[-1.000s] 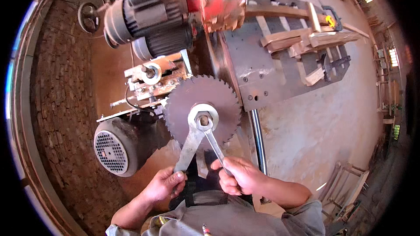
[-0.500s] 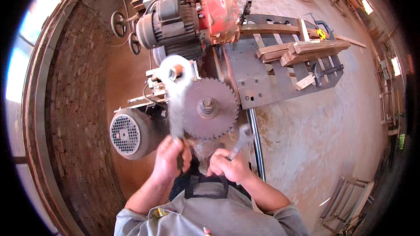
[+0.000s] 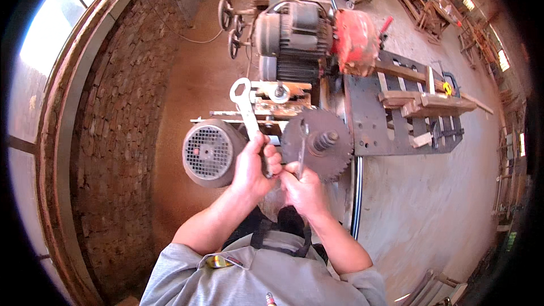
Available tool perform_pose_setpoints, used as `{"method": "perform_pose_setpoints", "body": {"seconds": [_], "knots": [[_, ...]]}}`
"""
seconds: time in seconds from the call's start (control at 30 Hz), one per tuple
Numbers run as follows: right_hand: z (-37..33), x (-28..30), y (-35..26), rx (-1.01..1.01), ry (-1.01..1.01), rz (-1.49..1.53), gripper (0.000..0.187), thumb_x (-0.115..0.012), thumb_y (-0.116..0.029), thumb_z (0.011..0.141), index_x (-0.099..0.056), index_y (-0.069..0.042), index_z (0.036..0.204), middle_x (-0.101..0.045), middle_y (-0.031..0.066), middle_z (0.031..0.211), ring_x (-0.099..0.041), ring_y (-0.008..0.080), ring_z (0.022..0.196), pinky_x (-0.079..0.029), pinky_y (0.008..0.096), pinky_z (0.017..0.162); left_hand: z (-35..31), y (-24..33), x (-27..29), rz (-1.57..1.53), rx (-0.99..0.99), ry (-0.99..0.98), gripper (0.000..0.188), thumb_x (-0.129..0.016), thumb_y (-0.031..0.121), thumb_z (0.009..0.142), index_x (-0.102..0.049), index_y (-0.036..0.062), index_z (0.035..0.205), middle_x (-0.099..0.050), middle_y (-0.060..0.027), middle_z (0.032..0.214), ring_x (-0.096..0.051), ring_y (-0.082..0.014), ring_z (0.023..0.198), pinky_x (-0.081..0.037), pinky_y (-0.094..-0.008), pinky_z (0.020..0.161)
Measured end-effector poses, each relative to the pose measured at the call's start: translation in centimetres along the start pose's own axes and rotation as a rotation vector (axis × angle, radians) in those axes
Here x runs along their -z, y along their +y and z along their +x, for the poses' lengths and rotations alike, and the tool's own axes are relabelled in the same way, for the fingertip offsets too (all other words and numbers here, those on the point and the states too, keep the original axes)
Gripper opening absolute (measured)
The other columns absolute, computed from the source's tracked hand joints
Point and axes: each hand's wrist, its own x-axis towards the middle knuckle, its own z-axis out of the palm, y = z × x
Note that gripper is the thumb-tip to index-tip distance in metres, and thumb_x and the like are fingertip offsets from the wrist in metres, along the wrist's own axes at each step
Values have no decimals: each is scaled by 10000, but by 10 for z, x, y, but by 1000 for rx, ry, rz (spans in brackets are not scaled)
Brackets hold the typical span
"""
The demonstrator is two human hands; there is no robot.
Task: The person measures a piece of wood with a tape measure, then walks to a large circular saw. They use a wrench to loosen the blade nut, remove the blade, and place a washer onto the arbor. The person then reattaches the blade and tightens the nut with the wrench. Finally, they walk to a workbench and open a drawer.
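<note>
My left hand (image 3: 254,164) is closed round the handle of a large, pale wrench (image 3: 245,110), whose ring-like head points up and away from me. Close beside it, my right hand (image 3: 306,191) grips a smaller, slim metal wrench (image 3: 302,150). Its upper end overlaps the toothed circular saw blade (image 3: 334,164) in the picture; whether they touch I cannot tell. A threaded shaft (image 3: 324,141) stands out from the blade's middle. The two hands nearly meet in front of the machine, at the near left of the blade.
A grey motor (image 3: 207,152) with a grille sits left of the blade. Farther back are a dark finned motor (image 3: 294,28), a red guard (image 3: 356,41) and handwheels (image 3: 225,13). To the right, a slotted metal table (image 3: 368,113) bears wood pieces (image 3: 433,103) and clamps. A brick wall (image 3: 124,124) runs along the left.
The view has shifted, with the machine now farther right. My hands have come closer together. The large wrench has moved left off the blade, and the small wrench now overlaps it.
</note>
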Motion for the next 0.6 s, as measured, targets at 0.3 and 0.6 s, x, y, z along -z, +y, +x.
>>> {"method": "perform_pose_setpoints", "body": {"seconds": [0.3, 0.6], "knots": [[53, -70, -8, 307, 122, -286, 45, -655, -44, 878, -630, -8, 867, -648, 57, 853, -606, 150, 784, -488, 297, 721, 57, 71, 25, -2, 79, 8, 298, -520, 430, 995, -483, 163, 866, -461, 27, 607, -400, -109, 504, -312, -254, 448], [159, -114, -41, 429, 97, -527, 120, -629, -97, 883, -613, 19, 854, -628, 128, 850, -639, 248, 798, -498, 366, 729, 188, 120, 62, 74, 162, -126, 537, -350, 614, 983, -544, 114, 971, -590, -77, 748, -576, -200, 599, -556, -403, 570]]}}
